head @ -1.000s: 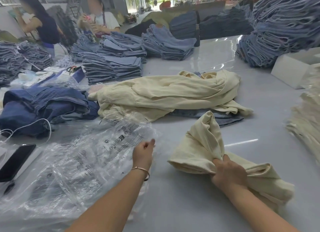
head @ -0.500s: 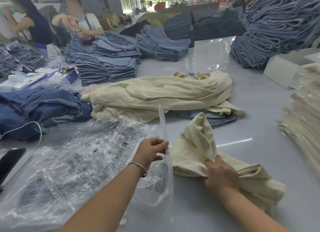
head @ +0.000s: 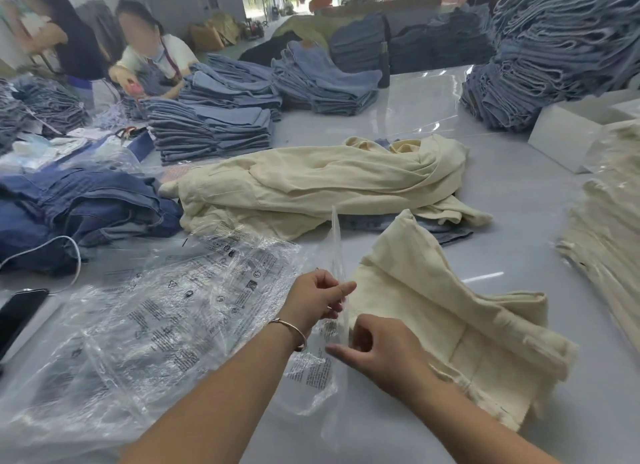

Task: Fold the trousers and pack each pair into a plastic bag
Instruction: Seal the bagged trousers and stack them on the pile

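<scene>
Left hand (head: pixel 317 295) pinches upright clear printed plastic bag (head: pixel 334 255) by its edge, right hand (head: pixel 375 351) curls fingers at the film beside folded cream trousers (head: pixel 450 325) on the grey table (head: pixel 381 429); advice: separate both layers fully, mouth toward trousers.

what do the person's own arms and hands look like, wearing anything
Both forearms are bare, with no sleeves or gloves in view. The left hand has a thin metal bangle round its wrist, open-ended in shape. The right hand and its wrist carry nothing: no ring, watch or band shows.
</scene>
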{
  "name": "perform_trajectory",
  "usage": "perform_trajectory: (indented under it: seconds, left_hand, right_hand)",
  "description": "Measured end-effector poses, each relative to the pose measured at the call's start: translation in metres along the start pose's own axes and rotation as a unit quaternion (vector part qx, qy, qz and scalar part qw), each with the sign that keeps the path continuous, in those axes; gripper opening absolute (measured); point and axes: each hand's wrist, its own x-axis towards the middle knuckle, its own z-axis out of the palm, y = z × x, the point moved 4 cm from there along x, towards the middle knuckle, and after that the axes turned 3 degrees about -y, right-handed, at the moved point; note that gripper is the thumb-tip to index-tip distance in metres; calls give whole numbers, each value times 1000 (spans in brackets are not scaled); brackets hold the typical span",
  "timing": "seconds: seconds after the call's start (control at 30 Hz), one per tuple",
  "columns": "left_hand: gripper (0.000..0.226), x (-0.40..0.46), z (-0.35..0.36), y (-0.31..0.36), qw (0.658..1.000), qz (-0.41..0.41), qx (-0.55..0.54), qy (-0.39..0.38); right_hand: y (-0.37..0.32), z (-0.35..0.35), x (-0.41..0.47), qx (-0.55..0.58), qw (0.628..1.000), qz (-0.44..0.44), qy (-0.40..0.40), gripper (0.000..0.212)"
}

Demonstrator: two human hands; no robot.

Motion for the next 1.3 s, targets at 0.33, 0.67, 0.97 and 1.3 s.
perform_trajectory:
  seconds: [0.33, 0.67, 0.97, 1.3]
  left_hand:
    - [13, -44, 1, -5, 992, 46, 119, -1]
    - [13, -63, -11, -11, 999, -4, 33, 15]
    - [24, -77, -14, -21, 981, 61, 180, 46]
    - [23, -76, -20, -22, 948, 73, 309, 36]
  right_hand:
    - [4, 17, 6, 321, 936, 39, -143, 31]
    - [-2, 27, -1, 384, 917, 44, -102, 21]
    - [6, 17, 7, 487, 863, 118, 64, 35]
    - [-2, 33, 14, 516, 844, 142, -35, 37]
